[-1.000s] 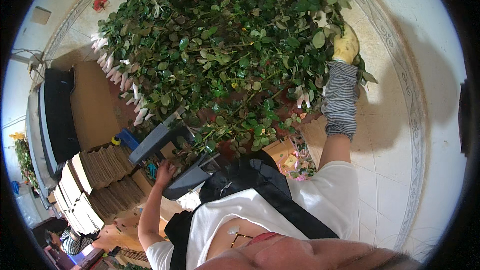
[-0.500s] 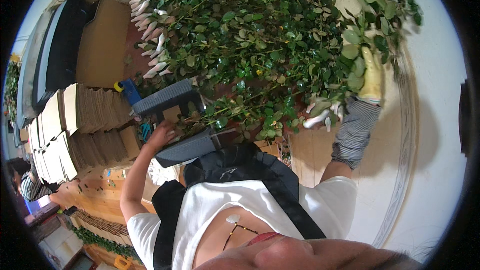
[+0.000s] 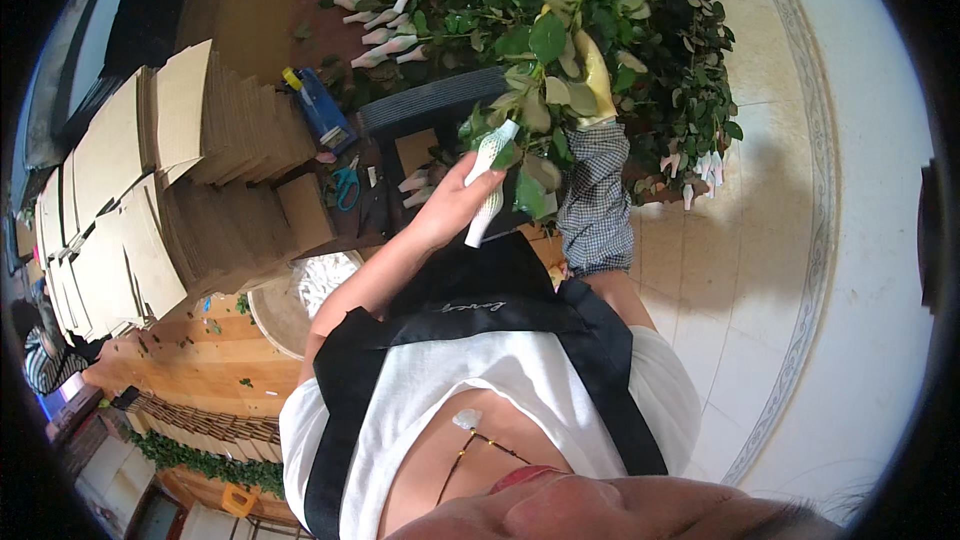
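Observation:
My left hand [image 3: 447, 205], bare, grips a white foam net sleeve [image 3: 489, 183] that sits on a flower bud. My right hand [image 3: 597, 78] wears a yellow glove and a checked sleeve cover. It is closed on a leafy green stem [image 3: 540, 40], held upright just above and right of the left hand. The sleeved bud hangs at the lower end of that stem's foliage. Behind both hands lies a big heap of green stems [image 3: 660, 30], with white-sleeved buds [image 3: 380, 0] sticking out at its left side.
Stacks of brown cardboard sheets [image 3: 150, 180] fill the left. Teal scissors [image 3: 345, 185] and a blue tool with a yellow tip [image 3: 318, 105] lie on the dark table. A round basket of white nets [image 3: 305, 285] stands lower left. Another person [image 3: 40, 355] is at the far left edge.
My right hand has drawn a stem out of the heap toward my body. My left hand has come up from the table and closed on the white sleeve.

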